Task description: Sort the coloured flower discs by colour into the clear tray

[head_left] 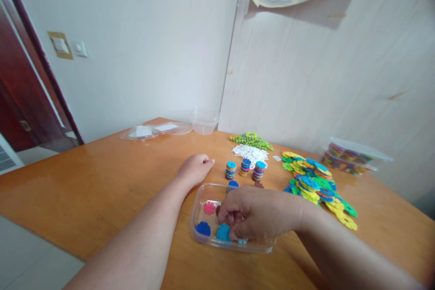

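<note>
My left hand (196,170) rests on the table as a loose fist beyond a clear plastic box, with nothing showing in it. Inside that box (234,248) are several flower-shaped plastic discs, among them a pink disc (209,208), a dark blue disc (203,229) and a light blue disc (222,232). My right hand (254,210) reaches over the box with curled fingers, close to the light blue disc; what they hold, if anything, is hidden. Just beyond stand three short stacks of small discs: a left stack (230,171), a middle stack (245,168) and a right stack (259,172).
White pieces (250,154) and green pieces (253,141) lie heaped toward the wall. Large notched discs (319,183) spread at the right, before filled clear boxes (348,158). A clear tub (205,122) and flat lids (146,132) sit at the table's (102,186) back edge.
</note>
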`<state>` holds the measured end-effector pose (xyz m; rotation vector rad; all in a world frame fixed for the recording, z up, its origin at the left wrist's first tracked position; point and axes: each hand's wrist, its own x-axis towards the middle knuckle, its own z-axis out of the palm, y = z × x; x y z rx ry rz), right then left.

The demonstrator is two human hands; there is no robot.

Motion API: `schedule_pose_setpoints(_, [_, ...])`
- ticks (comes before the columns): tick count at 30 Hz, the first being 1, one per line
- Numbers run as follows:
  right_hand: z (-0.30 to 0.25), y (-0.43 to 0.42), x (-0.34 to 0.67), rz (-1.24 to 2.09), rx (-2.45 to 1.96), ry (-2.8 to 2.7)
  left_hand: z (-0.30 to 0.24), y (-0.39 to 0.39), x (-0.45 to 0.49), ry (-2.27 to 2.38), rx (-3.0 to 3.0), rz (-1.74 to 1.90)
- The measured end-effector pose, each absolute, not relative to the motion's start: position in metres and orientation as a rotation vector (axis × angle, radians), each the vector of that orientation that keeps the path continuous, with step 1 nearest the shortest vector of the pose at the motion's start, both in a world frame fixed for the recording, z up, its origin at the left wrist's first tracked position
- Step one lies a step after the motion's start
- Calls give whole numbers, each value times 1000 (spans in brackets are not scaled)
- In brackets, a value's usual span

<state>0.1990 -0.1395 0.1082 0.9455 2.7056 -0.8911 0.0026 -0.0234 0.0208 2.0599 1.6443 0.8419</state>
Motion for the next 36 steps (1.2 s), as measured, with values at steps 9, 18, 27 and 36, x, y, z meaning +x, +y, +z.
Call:
schedule_pose_setpoints(9, [115, -148, 192, -735, 1034, 2783, 21, -25, 4, 1655, 2054, 850])
schedule_pose_setpoints(18, [120, -153, 192, -823, 986, 2811, 22, -24, 3, 1645, 2052, 854])
schedule_pose_setpoints(27, [149, -135, 235, -694, 1661, 2917, 19, -22, 1, 1629, 2083, 884])
schedule_pose_setpoints(36, [134, -111, 263, -246, 1816, 2539, 17, -22, 0, 1606, 2063, 881])
